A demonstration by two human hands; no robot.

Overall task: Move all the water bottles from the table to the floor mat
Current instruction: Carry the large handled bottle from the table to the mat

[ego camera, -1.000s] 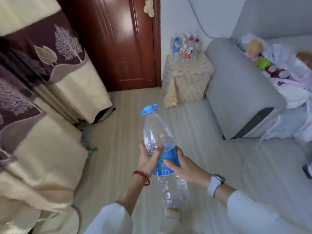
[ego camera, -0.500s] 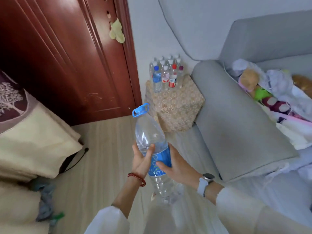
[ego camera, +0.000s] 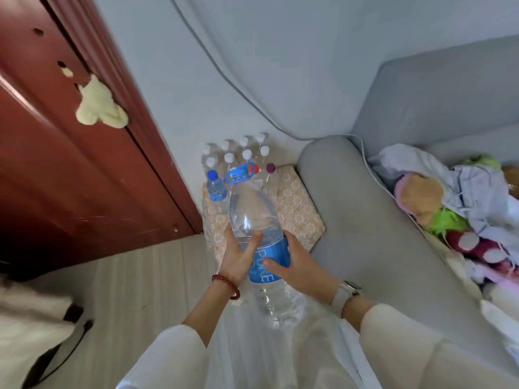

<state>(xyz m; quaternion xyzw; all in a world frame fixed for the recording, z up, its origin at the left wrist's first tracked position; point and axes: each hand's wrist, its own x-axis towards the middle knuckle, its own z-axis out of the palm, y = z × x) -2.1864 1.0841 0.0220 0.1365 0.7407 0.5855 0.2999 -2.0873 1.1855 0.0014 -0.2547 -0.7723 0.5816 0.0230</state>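
Water bottle [ego camera: 254, 220], large and clear with a blue label, is up in the air in front of me, gripped between both my hands at its middle. My left hand [ego camera: 238, 256] wraps the left side at the top edge of the label, thumb across the front; my right hand [ego camera: 297, 265] closes on the right side, fingers [ego camera: 273, 262] lying over the label. It stands nearly upright, long axis tilted a little away from me, blue handled cap [ego camera: 237, 174] at the far top and the base down near my lap. Water fills only the lower part.

Just beyond the cap is the small table [ego camera: 297, 200] under a patterned cloth, wedged between the dark red door [ego camera: 70, 164] and the grey sofa arm [ego camera: 351, 220]. A cluster of smaller bottles [ego camera: 241, 153] stands at its far edge, mostly white-capped, with one blue-capped bottle [ego camera: 216, 189] at the front left and a purple cap [ego camera: 270, 167] at the right. The held bottle partly hides them. Soft toys and clothes [ego camera: 449, 206] are piled on the sofa seat to my right. A red bead bracelet [ego camera: 227, 284] is on my left wrist, a watch [ego camera: 344, 296] on my right.
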